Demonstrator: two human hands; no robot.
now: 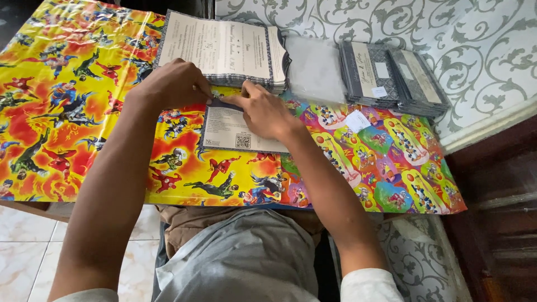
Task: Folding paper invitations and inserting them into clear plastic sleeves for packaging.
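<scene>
A pale printed card with a dark patterned border [226,131] lies flat on the bright comic-print sheet [61,112]. My left hand [170,84] and my right hand [263,112] both press on the card's far edge, fingertips nearly meeting there. Whether the fingers pinch the edge or only rest on it I cannot tell. Just beyond the hands sits a stack of similar open cards [224,50].
A pile of clear plastic sleeves [313,70] lies right of the card stack. Two stacks of dark folded cards [391,75] stand further right, with a small white label [357,120] nearby. A grey floral cloth [475,50] covers the back right; tiled floor [22,246] lies below left.
</scene>
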